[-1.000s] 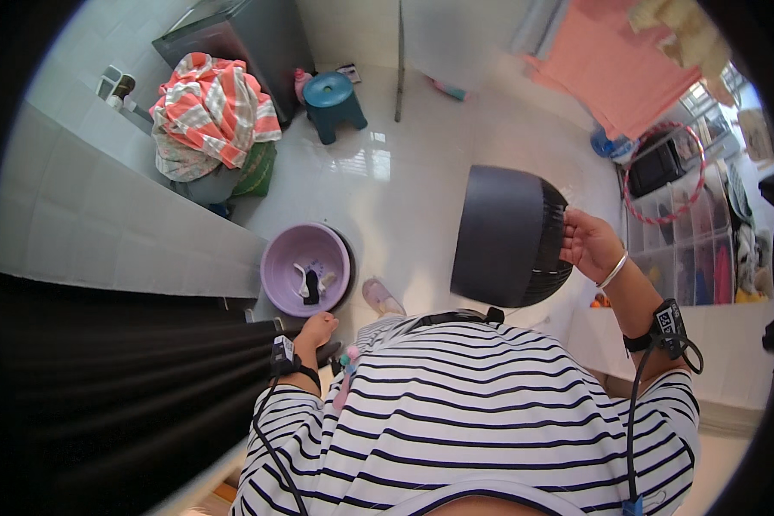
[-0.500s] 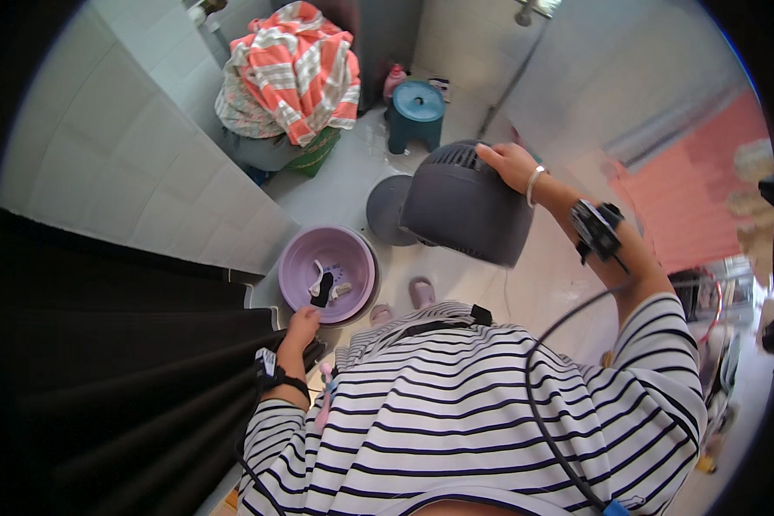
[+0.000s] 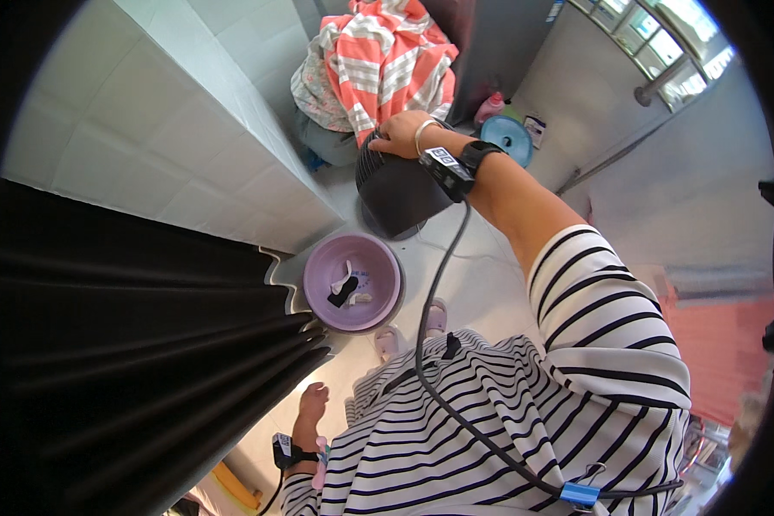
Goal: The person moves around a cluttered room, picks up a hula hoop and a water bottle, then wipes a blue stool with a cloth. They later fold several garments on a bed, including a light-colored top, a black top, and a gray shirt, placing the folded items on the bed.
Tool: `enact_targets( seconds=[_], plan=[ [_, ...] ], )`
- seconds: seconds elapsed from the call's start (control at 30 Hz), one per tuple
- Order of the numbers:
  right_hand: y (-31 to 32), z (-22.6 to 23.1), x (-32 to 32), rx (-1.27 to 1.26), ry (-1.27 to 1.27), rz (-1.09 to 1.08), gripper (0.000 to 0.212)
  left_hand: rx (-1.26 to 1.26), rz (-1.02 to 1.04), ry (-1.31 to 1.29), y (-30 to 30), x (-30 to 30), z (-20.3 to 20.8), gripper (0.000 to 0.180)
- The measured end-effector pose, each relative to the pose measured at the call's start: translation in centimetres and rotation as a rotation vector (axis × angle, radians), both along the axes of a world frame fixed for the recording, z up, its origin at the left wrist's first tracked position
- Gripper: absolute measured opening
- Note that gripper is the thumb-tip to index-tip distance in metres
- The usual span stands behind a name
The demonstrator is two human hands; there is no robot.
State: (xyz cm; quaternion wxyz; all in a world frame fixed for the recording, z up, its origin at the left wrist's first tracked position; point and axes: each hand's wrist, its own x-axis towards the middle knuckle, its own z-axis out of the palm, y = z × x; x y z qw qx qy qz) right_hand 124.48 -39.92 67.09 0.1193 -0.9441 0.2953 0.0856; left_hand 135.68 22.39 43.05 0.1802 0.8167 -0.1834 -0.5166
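Right hand (image 3: pixel 404 133) grips the grey fan (image 3: pixel 402 191) by its slatted end, which points far-left, long axis slanting near-right; left hand (image 3: pixel 313 401) hangs half-open, empty

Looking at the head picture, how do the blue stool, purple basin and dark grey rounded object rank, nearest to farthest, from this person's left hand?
As seen from the left hand:
1. Purple basin: ahead, slightly right.
2. Dark grey rounded object: beyond the basin, rightward, in the right hand's grip.
3. Blue stool: farthest ahead and right.
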Motion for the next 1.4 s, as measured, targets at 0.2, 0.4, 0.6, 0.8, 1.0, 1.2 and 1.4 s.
enact_targets(
  seconds=[0.2,0.4,0.6,0.8,1.0,1.2,1.4],
  plan=[
    [-3.1,-3.0,5.7,0.04,-0.054,0.074,0.044,0.013,-0.013,0.023,-8.7,-4.8,6.7,0.04],
    [-0.5,-3.9,3.0,-0.169,-0.594,0.101,0.046,0.016,-0.102,-0.014,-11.9,-3.2,6.5,0.039],
    [12.4,-12.4,-14.1,0.4,-0.687,-0.405,0.035,0.029,-0.28,0.107,-17.1,2.1,3.1,0.034],
    [30.0,-18.1,-41.9,0.426,0.225,-1.31,0.03,0.038,-0.649,0.128,-30.7,7.3,-2.0,0.031],
    [59.5,-17.7,-49.7,-0.254,-0.535,-2.547,0.026,0.167,-1.189,0.091,-42.1,2.2,-3.3,0.028],
    [87.5,-24.5,-27.2,0.607,0.213,-2.503,0.032,-0.042,-1.851,-0.039,-43.0,-14.6,-1.6,0.024],
    [100.2,-26.9,-5.8,0.633,-0.883,-3.384,0.031,-0.255,-2.149,0.193,-31.9,-29.9,2.2,0.032]
  ],
)
